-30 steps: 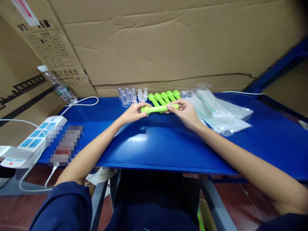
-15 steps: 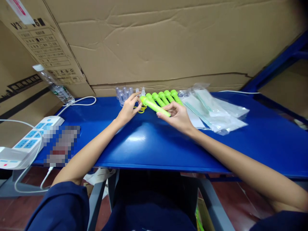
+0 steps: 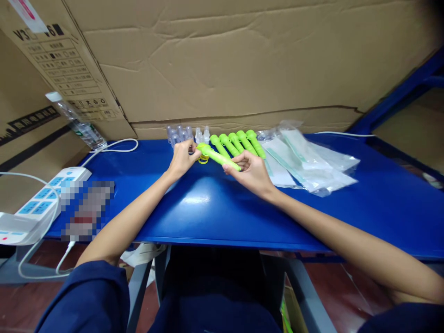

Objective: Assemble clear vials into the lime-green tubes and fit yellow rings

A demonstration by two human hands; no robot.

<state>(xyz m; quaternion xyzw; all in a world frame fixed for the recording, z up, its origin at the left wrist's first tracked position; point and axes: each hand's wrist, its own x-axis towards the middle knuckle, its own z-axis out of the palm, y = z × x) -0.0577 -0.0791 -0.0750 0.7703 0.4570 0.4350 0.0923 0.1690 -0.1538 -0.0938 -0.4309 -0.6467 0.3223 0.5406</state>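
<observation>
A lime-green, flashlight-shaped plastic tube (image 3: 222,160) is held slanting above the blue table. My right hand (image 3: 255,172) is closed around its narrow lower end. At the wider head end, my left hand (image 3: 182,157) is closed in a pinch, fingertips against a yellowish edge; what exactly they grip is too small to tell. Just below that end lie thin yellow rings (image 3: 203,160). Behind the held tube, several like green tubes (image 3: 243,140) lie side by side in a slanted row. Clear purplish plastic caps (image 3: 179,132) stand behind my left hand, partly hidden by it.
Two small clear nozzle-like pieces (image 3: 206,134) stand by the cardboard wall (image 3: 222,60). Clear plastic bags (image 3: 312,159) lie right of the tubes. At left are a water bottle (image 3: 78,122), a power strip (image 3: 52,192) with white cables and a blurred-out phone (image 3: 89,208).
My left fingers have closed into a pinch at the tube's head, lower than before. The tube and my right hand have shifted slightly left and down.
</observation>
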